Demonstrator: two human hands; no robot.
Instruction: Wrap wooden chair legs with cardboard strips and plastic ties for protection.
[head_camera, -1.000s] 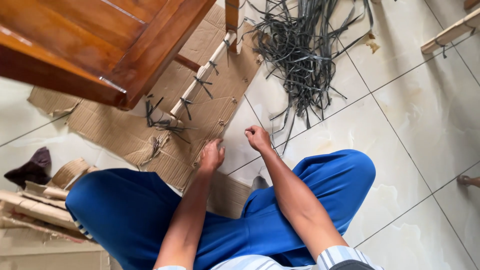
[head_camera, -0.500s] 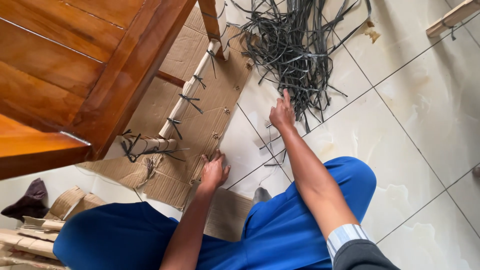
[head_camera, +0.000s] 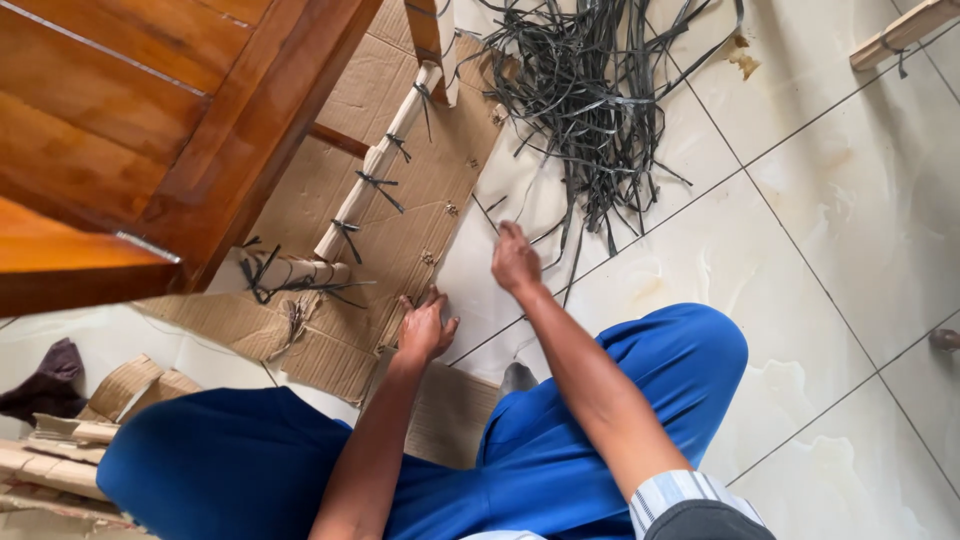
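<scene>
My left hand (head_camera: 425, 328) rests flat on the cardboard sheet (head_camera: 415, 225) with its fingers spread and holds nothing. My right hand (head_camera: 515, 260) hovers over the tiled floor just right of the cardboard's edge. Its fingers are pinched on a thin black strap (head_camera: 487, 213) that sticks up from them. A big tangled pile of black straps (head_camera: 590, 90) lies on the tiles beyond that hand. A cardboard-wrapped rail (head_camera: 375, 170) of the wooden furniture (head_camera: 150, 120) is tied with several black straps, up and left of my hands.
My knees in blue trousers (head_camera: 640, 370) frame the lower view. Rolled cardboard scraps (head_camera: 70, 430) and a dark cloth (head_camera: 45, 380) lie at the lower left. A wooden bar (head_camera: 900, 35) lies at the top right on the pale tiles.
My right hand reached out to the strap pile, then drew back toward me with a strap pinched in it. The left hand stayed on the cardboard.
</scene>
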